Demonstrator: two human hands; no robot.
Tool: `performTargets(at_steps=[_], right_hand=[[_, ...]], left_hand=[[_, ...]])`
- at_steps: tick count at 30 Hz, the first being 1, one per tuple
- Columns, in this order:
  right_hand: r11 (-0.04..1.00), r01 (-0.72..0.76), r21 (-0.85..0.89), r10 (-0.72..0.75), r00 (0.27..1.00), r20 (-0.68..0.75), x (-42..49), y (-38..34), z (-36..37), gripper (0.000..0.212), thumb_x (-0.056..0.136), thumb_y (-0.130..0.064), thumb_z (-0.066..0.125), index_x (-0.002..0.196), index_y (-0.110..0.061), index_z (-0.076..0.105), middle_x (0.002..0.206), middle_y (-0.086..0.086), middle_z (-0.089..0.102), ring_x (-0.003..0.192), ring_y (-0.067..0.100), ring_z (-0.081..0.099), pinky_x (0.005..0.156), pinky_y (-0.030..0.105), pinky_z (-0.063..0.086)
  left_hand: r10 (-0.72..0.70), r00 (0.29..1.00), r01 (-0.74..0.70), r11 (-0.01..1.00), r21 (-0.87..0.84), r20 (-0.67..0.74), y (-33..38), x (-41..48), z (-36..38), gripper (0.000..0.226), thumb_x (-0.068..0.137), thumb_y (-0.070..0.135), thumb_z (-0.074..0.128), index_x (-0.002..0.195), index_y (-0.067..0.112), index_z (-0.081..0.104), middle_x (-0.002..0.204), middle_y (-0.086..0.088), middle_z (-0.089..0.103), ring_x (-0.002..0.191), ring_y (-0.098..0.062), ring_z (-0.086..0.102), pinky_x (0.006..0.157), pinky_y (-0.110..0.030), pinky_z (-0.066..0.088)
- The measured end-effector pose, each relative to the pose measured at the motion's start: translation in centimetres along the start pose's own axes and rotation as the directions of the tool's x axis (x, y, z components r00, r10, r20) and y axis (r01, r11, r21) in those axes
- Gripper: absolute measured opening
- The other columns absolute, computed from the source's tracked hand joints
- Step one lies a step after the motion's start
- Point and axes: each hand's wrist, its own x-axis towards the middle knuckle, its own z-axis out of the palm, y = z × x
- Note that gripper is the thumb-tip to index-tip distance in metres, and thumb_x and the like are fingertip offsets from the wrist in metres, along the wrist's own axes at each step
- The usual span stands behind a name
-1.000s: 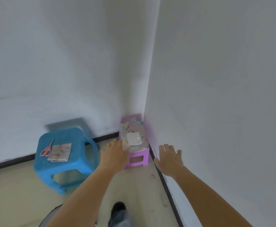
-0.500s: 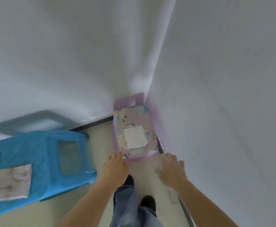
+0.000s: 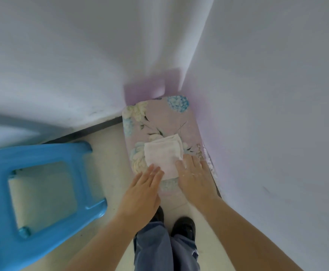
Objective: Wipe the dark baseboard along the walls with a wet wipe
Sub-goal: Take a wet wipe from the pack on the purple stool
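step: picking up the wet wipe (image 3: 162, 156); no wiping yet. the wipe lies folded on the flowered pink stool (image 3: 159, 122) in the corner. left hand (image 3: 142, 190) flat, fingertips touching the wipe's near edge. right hand (image 3: 194, 178) flat, fingers at its right edge. neither grip closed, nothing held. dark baseboard (image 3: 93, 130) runs along the wall foot beside the blue stool (image 3: 42, 153). next, judged: pinch the wipe, lift, bend low to the baseboard. the stools may block reach.

Left hand (image 3: 142, 190) and right hand (image 3: 194, 178) apparently reached wipe (image 3: 161, 153).
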Motion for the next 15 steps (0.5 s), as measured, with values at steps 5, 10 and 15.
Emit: performTargets(at_steps=[5, 10, 15], right_hand=[[0.996, -0.085, 0.042, 0.083, 0.995, 0.053, 1.4, -0.5, -0.7, 0.021, 0.071, -0.009, 0.076, 0.09, -0.013, 0.069, 0.103, 0.009, 0.06, 0.094, 0.027, 0.059, 0.083, 0.042, 0.05], [0.846, -0.291, 0.447, 0.232, 0.955, 0.182, -1.8, 0.0, -5.3, 0.018, 0.091, -0.026, 0.051, 0.106, -0.021, 0.06, 0.13, -0.007, 0.042, 0.125, 0.016, 0.031, 0.102, 0.032, 0.024], [0.441, -0.462, 0.77, 0.327, 0.881, 0.341, -8.9, 0.7, -17.4, 0.009, 0.089, -0.015, 0.055, 0.09, -0.01, 0.062, 0.084, -0.004, 0.057, 0.08, 0.013, 0.051, 0.071, 0.025, 0.04]], left_hand=[[-0.11, 0.994, 0.108, 0.99, -0.095, -0.015, 0.8, 1.3, -0.5, 0.06, 0.1, 0.029, 0.034, 0.152, 0.022, 0.005, 0.158, 0.006, 0.012, 0.145, -0.011, 0.008, 0.116, -0.025, 0.012], [-0.241, 0.967, 0.195, 0.912, -0.36, -0.086, 2.1, -0.3, -3.6, 0.036, 0.093, 0.032, 0.05, 0.128, 0.026, 0.053, 0.121, 0.012, 0.051, 0.116, -0.006, 0.036, 0.094, -0.022, 0.037], [-0.244, 0.968, 0.127, 0.699, -0.703, -0.068, 7.5, -6.3, -12.2, 0.008, 0.09, 0.023, 0.057, 0.095, 0.023, 0.063, 0.096, 0.017, 0.057, 0.092, 0.0, 0.051, 0.073, -0.009, 0.037]])
